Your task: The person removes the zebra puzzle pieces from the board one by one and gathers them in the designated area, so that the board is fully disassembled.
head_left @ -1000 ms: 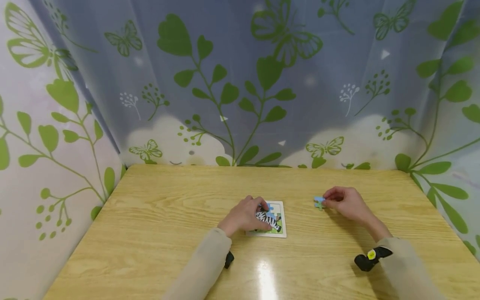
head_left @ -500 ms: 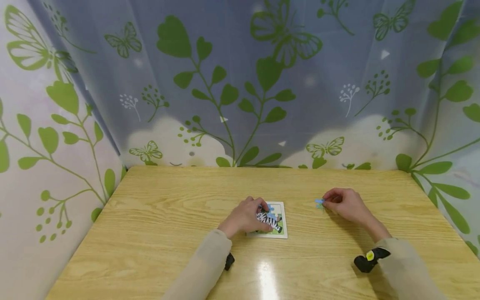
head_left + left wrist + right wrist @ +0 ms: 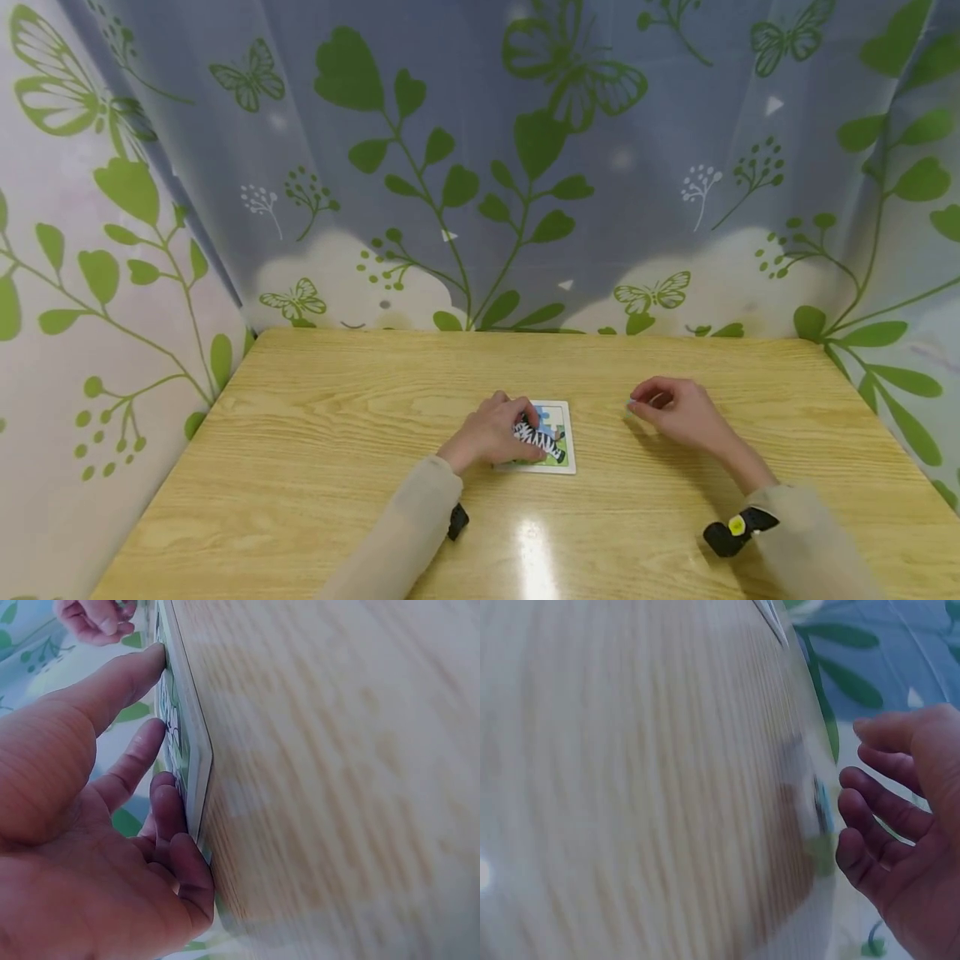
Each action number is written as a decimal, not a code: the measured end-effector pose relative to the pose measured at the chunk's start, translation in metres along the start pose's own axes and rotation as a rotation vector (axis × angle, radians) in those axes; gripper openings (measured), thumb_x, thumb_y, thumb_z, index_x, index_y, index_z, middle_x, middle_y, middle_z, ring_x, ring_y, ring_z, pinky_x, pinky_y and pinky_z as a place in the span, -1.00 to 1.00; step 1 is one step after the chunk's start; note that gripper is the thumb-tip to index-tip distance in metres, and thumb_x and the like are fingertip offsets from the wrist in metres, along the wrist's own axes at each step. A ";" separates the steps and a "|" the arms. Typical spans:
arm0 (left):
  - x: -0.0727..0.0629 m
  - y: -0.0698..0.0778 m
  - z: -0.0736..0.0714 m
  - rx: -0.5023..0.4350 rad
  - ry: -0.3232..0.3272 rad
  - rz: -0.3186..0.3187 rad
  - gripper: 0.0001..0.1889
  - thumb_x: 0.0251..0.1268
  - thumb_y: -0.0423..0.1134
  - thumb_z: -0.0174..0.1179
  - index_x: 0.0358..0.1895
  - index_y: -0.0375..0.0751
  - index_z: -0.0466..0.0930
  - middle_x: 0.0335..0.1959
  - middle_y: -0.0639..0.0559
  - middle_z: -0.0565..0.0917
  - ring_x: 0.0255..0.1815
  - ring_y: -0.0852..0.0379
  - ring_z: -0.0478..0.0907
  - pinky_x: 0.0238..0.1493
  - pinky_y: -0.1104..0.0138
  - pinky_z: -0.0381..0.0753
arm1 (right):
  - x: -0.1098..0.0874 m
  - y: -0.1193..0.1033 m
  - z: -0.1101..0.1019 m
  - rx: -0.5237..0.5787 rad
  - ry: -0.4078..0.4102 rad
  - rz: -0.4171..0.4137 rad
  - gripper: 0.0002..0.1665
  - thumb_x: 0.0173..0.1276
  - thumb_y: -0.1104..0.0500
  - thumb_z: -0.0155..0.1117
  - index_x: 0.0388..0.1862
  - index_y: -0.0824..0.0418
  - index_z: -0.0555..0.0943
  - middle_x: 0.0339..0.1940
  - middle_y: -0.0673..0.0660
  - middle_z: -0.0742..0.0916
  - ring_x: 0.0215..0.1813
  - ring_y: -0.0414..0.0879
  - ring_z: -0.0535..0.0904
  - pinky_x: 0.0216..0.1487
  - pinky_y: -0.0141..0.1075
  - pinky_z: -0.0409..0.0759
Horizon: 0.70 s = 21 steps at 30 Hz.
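A small zebra jigsaw puzzle [image 3: 558,458] in a white frame lies flat on the table, with a white gap in its picture at the upper right. My left hand [image 3: 491,432] rests on its left side. In the left wrist view, the thumb and a finger touch the picture, and the other fingers bend against the frame's edge. Farther right, my right hand [image 3: 678,410] hovers low with loosely bent fingers. A blue-green puzzle piece [image 3: 823,806] lies on the table by its fingers, seemingly apart from them. Most of that piece is hidden in the head view.
The wooden table [image 3: 360,392] runs back to a patterned curtain [image 3: 480,167]. More curtain hangs at both sides. Dark wrist-worn devices sit near both sleeve cuffs, and a bright lamp reflection [image 3: 534,550] shows at the front.
My right hand has slid slightly left over the loose puzzle piece, which was in plain view at its fingertips and is now nearly covered. The left hand and zebra jigsaw puzzle stay put.
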State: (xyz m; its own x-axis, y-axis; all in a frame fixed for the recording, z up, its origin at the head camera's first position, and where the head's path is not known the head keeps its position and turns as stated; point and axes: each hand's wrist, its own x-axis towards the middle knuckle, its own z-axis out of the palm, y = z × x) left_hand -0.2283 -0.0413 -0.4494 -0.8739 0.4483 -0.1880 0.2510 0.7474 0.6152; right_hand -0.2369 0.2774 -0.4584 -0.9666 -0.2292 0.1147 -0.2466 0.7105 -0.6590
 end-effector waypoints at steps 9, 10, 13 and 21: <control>0.000 0.003 0.000 0.007 0.003 -0.010 -0.65 0.13 0.05 0.49 -0.11 0.10 0.58 -0.07 0.05 0.43 -0.07 0.07 0.30 0.00 0.15 0.31 | 0.000 -0.030 0.028 0.047 -0.084 -0.070 -0.86 0.39 0.11 0.40 -0.15 0.14 0.72 -0.32 -0.01 0.75 -0.29 -0.23 0.62 -0.31 -0.36 0.60; 0.000 0.003 0.000 0.007 0.003 -0.010 -0.65 0.13 0.05 0.49 -0.11 0.10 0.58 -0.07 0.05 0.44 -0.07 0.07 0.31 0.01 0.14 0.31 | 0.001 -0.032 0.031 0.049 -0.089 -0.080 -0.86 0.38 0.11 0.41 -0.16 0.13 0.72 -0.32 -0.02 0.75 -0.29 -0.25 0.62 -0.28 -0.37 0.60; 0.001 0.003 -0.001 0.012 0.008 -0.010 -0.65 0.12 0.06 0.49 -0.11 0.11 0.58 -0.06 0.05 0.44 -0.06 0.07 0.32 0.03 0.13 0.33 | 0.003 -0.036 0.038 0.055 -0.107 -0.117 -0.87 0.38 0.12 0.42 -0.17 0.13 0.72 -0.32 -0.04 0.76 -0.27 -0.28 0.61 -0.25 -0.38 0.60; 0.000 0.002 0.001 0.019 0.009 -0.019 -0.64 0.13 0.07 0.48 -0.11 0.11 0.57 -0.02 0.04 0.44 -0.02 0.06 0.34 0.12 0.07 0.36 | 0.006 -0.045 0.051 0.072 -0.145 -0.173 -0.87 0.36 0.16 0.43 -0.16 0.15 0.72 -0.31 -0.05 0.75 -0.25 -0.29 0.61 -0.21 -0.38 0.61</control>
State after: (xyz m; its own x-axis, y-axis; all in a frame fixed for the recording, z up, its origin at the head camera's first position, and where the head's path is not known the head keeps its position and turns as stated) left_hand -0.2273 -0.0392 -0.4489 -0.8825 0.4292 -0.1924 0.2418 0.7648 0.5971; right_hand -0.2278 0.2106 -0.4658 -0.8888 -0.4406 0.1257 -0.3973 0.6043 -0.6907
